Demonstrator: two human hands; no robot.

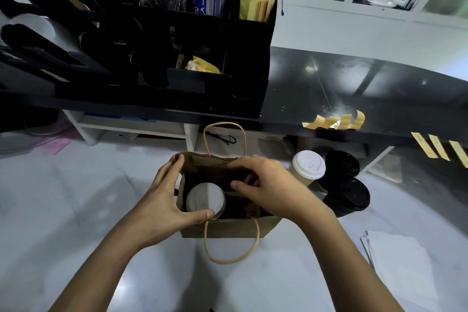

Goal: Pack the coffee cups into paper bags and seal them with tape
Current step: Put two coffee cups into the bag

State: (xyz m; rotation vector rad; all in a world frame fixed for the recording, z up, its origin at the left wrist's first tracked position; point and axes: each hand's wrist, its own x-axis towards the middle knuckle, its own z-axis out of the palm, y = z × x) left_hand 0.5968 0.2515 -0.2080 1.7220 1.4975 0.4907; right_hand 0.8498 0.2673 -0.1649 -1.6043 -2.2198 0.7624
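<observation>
On a white counter, one brown paper bag (222, 229) stands open with one white-lidded cup (205, 200) in its left half. Left of the bag, the left hand (162, 200) spreads across its edge, fingers on the far rim, thumb at the near rim just beside the cup. The right hand (273, 185) curls over the bag's right side, gripping the far rim. Right of the bag stand three cups: one white-lidded (308, 164), two black-lidded (342, 163) (350, 195).
</observation>
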